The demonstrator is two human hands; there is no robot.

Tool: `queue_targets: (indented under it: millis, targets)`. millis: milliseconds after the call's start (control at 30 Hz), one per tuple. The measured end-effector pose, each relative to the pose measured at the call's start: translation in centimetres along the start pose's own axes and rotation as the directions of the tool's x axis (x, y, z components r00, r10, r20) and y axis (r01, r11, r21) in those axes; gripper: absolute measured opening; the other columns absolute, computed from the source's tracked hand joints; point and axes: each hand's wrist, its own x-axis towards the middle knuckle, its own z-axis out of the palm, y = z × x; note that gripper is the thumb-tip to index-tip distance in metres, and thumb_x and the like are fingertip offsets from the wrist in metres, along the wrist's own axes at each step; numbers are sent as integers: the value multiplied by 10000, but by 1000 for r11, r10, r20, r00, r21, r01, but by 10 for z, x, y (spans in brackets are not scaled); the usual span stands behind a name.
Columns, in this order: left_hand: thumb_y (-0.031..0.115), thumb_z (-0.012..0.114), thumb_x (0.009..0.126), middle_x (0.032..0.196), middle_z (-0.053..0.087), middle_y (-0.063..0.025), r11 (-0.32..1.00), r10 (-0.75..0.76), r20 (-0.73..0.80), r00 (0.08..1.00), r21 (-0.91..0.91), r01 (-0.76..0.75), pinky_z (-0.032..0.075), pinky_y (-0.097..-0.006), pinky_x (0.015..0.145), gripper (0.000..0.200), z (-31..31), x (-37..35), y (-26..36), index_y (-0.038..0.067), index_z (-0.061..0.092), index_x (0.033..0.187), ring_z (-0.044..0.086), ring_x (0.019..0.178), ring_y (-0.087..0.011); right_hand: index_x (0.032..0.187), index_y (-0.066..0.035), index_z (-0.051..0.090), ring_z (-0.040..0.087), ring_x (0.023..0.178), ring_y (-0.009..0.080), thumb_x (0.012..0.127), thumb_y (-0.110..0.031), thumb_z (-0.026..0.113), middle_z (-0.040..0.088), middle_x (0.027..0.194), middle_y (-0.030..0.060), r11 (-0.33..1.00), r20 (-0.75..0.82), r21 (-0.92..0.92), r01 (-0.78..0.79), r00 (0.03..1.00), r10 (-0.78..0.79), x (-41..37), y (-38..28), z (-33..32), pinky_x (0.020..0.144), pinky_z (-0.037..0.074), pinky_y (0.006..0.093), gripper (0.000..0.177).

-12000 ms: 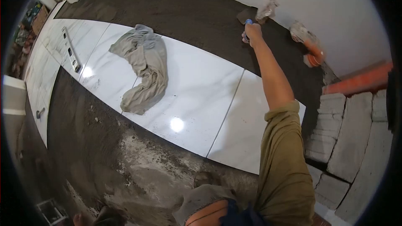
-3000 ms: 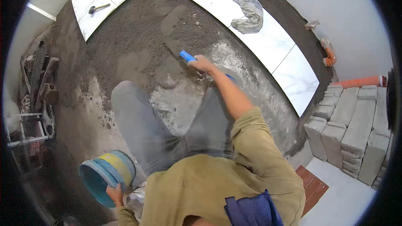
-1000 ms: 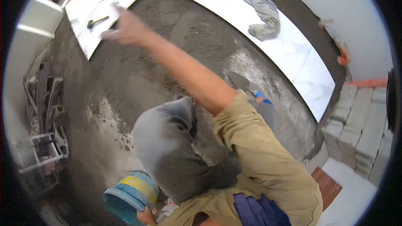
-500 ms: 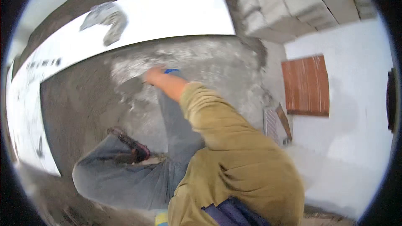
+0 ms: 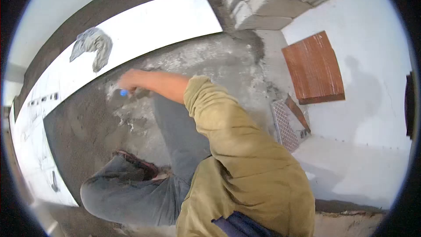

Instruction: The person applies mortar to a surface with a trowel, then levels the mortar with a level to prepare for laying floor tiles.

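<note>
My right hand (image 5: 129, 80), a little blurred, is closed round a trowel whose blue handle end (image 5: 124, 92) shows just below the fingers. The blade is hard to make out now. The hand is over the wet grey mortar (image 5: 81, 112), where it meets a paler, rough patch of floor (image 5: 197, 57). Close beyond the hand runs a long white slab (image 5: 162, 19), with a crumpled grey cloth (image 5: 98, 48) lying on it. My left hand is out of view. My bent legs in grey trousers (image 5: 127, 197) rest on the floor.
Stacked pale blocks (image 5: 267, 2) stand at the upper right. A reddish-brown board (image 5: 313, 68) is by the white wall (image 5: 368, 105). A patterned tile piece (image 5: 285, 125) and a brown triangular offcut (image 5: 298, 113) lie to my right. Another white slab (image 5: 37, 158) borders the mortar at left.
My right hand has swept left with the trowel, from the pale patch toward the mortar edge. The blade, visible before, is now hard to see. The whole view has turned slightly.
</note>
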Motion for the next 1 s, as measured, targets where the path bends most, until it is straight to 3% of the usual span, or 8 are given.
queue_targets:
  millis: [233, 300, 400, 500, 733, 867, 967, 1000]
  targets:
    - [220, 739, 705, 970, 696, -251, 971, 232, 38, 972, 55, -234, 514, -486, 789, 481, -3, 58, 66, -89, 646, 1063, 669, 881, -425, 973, -151, 760, 695, 917, 284, 775, -277, 667, 737, 988, 102, 967, -268, -247, -54, 963, -15, -20, -6, -119, 721, 529, 472, 253]
    - [222, 738, 709, 972, 696, -251, 961, 268, 40, 963, 67, -270, 513, -486, 790, 480, -7, 65, 81, -87, 646, 1064, 668, 884, -425, 1057, -164, 742, 687, 948, 276, 798, -296, 660, 726, 1035, 98, 948, -89, -216, -233, 972, 218, -11, -21, -128, 713, 535, 485, 302]
    - [224, 735, 714, 976, 695, -250, 952, 294, 43, 955, 75, -296, 513, -487, 791, 478, -12, 71, 90, -85, 646, 1067, 668, 888, -426, 1221, -191, 675, 639, 1041, 296, 856, -378, 639, 654, 1229, 47, 969, -246, -10, -247, 940, 237, 59, 9, -72, 736, 525, 513, 412]
    - [227, 732, 719, 980, 695, -250, 952, 292, 43, 955, 84, -295, 513, -487, 792, 475, -15, 74, 92, -83, 646, 1070, 667, 891, -427, 1171, -186, 698, 674, 968, 246, 824, -352, 649, 705, 1066, 33, 888, -55, 35, -459, 886, 460, -3, -11, -84, 693, 560, 472, 388]
    - [232, 725, 731, 989, 694, -249, 973, 217, 26, 976, 74, -219, 512, -489, 794, 470, -20, 64, 80, -78, 646, 1076, 665, 900, -428, 1067, -190, 744, 700, 898, 269, 710, -324, 820, 727, 1003, 29, 952, 62, 24, -307, 950, 305, -7, -15, -95, 731, 571, 502, 389]
    - [235, 721, 738, 994, 694, -249, 984, 171, 12, 985, 40, -172, 511, -490, 796, 467, -17, 53, 63, -75, 646, 1080, 664, 905, -429, 918, -164, 766, 695, 774, 235, 684, -247, 775, 733, 874, 75, 926, 304, -124, -357, 875, 378, 8, -25, -83, 694, 562, 447, 249]
    - [237, 719, 743, 998, 694, -249, 990, 142, 6, 990, 0, -142, 511, -491, 797, 465, -12, 41, 46, -72, 646, 1083, 663, 908, -430, 767, -90, 742, 632, 684, 290, 656, -171, 724, 702, 781, 113, 987, 50, -147, -62, 996, 70, -40, -4, -71, 587, 517, 429, 139]
    - [238, 718, 745, 999, 694, -249, 991, 131, 1, 991, -10, -131, 511, -491, 797, 464, -11, 36, 40, -72, 646, 1083, 663, 910, -430, 773, -94, 747, 618, 677, 289, 680, -155, 714, 707, 801, 109, 985, 222, -135, -105, 966, 134, -39, 12, -78, 603, 509, 430, 116]
